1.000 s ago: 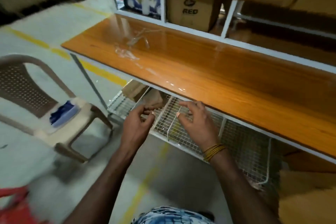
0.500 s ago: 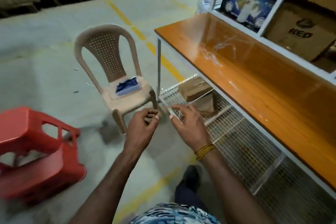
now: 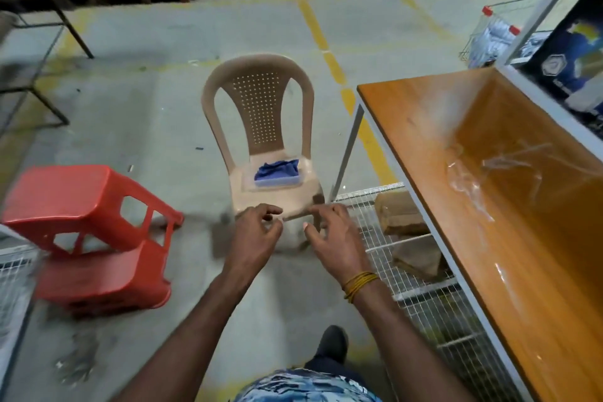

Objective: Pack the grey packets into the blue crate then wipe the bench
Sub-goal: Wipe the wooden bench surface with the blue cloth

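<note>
Head view shows the left hand [image 3: 257,228] and right hand [image 3: 332,235] loosely curled, holding nothing, mid-frame before the chair [image 3: 261,127] bearing a blue cloth [image 3: 277,169], likely for wiping the bench [image 3: 509,206] at right; no grey packets or blue crate appear.

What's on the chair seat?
A crumpled blue cloth lying on a pale flat tray or lid on the beige chair. Anything beneath the cloth is hidden.
</note>
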Demonstrator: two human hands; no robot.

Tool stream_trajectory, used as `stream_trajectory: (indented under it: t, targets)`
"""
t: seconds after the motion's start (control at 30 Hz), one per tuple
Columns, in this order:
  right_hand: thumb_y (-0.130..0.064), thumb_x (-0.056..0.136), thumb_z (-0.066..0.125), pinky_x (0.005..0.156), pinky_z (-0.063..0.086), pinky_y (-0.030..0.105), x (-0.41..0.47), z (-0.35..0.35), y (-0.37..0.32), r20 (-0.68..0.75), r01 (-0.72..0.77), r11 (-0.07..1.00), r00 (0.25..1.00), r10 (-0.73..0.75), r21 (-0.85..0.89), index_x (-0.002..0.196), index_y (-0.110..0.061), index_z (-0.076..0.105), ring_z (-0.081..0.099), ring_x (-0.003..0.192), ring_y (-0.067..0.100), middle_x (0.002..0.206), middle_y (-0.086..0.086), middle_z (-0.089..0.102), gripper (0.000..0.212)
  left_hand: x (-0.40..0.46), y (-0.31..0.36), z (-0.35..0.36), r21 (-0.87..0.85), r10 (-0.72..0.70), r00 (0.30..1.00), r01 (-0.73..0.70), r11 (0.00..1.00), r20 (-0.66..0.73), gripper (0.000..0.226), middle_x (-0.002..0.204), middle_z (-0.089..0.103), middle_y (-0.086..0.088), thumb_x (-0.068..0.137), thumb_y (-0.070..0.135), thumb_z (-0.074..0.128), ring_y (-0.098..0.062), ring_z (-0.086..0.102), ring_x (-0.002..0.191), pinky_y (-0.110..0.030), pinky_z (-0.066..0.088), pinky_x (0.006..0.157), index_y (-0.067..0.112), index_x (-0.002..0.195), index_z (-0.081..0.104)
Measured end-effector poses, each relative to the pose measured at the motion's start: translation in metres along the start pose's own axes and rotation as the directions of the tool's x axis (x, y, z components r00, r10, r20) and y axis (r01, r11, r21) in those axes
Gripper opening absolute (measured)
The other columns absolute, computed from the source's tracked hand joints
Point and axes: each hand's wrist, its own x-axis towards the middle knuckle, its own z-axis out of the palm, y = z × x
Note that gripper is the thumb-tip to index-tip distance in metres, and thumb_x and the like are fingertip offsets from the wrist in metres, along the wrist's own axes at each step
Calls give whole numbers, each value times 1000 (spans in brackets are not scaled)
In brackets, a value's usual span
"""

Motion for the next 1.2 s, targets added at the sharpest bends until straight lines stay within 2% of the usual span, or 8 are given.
stream_trajectory:
  t: [0.07, 0.13, 0.23, 0.4, 0.5, 0.63, 0.83, 1.2]
  targets:
    - [-37, 85, 56, 95, 50, 39, 28, -3, 12, 28, 2, 1000, 1000, -2, 26, 117, -28, 65, 57, 108, 18, 116, -4, 55, 34, 23, 8, 14, 15, -14, 999, 14, 1000, -35, 22, 92, 63, 5, 86, 14, 64, 3, 55, 70, -10, 42, 64, 23, 105, 71]
    - [-43, 83, 51, 92, 52, 39, 58, -2, 23, 35, 5, 999, 999, -6, 43, 116, -29, 64, 59, 103, 17, 114, -4, 55, 39, 44, 11, 27, 32, -15, 999, 16, 999, -51, 21, 96, 64, 4, 87, 16, 64, 0, 57, 68, -20, 49, 70, 24, 105, 71]
    - [-34, 88, 56, 90, 52, 38, 98, 4, 35, 79, -9, 1000, 997, 7, 23, 118, -27, 63, 59, 104, 18, 114, -3, 54, 32, 75, 9, 42, 81, -30, 998, 34, 996, -48, 22, 101, 66, 3, 87, 18, 64, -8, 62, 70, -33, 53, 79, 23, 107, 70]
    - [-28, 90, 58, 93, 50, 39, 161, 41, 58, 166, -80, 996, 982, 85, -38, 118, -23, 63, 58, 108, 25, 120, 3, 53, 29, 140, -12, 58, 201, -79, 997, 77, 977, 2, 25, 108, 65, 0, 88, 18, 62, -12, 57, 80, -22, 40, 77, 21, 112, 68]
    - [-27, 91, 58, 93, 48, 37, 201, 69, 70, 198, -142, 986, 968, 157, -87, 119, -22, 63, 56, 112, 26, 126, 5, 52, 29, 184, -39, 66, 267, -143, 987, 120, 956, 68, 27, 112, 63, -3, 89, 19, 60, -19, 60, 94, -25, 42, 83, 21, 115, 66]
    - [-27, 93, 55, 91, 46, 36, 256, 111, 87, 210, -197, 965, 950, 232, -174, 121, -22, 62, 52, 117, 25, 130, 5, 51, 29, 246, -90, 84, 339, -227, 961, 162, 927, 160, 30, 119, 58, -5, 88, 26, 56, -25, 60, 107, -43, 48, 93, 26, 118, 60]
    - [-30, 95, 53, 92, 46, 40, 345, 184, 124, 265, -187, 919, 920, 288, -347, 127, -23, 59, 50, 119, 27, 132, 6, 49, 33, 348, -152, 120, 451, -284, 933, 159, 878, 223, 39, 134, 47, -7, 93, 22, 53, -29, 56, 113, -40, 47, 91, 23, 132, 53]
    - [-37, 95, 53, 95, 43, 44, 460, 314, 230, 312, -218, 853, 864, 395, -474, 140, -23, 45, 50, 119, 35, 134, 13, 48, 48, 469, -270, 199, 580, -367, 877, 132, 804, 309, 58, 158, 18, -9, 93, 17, 49, -35, 46, 125, -45, 47, 92, 28, 148, 34]
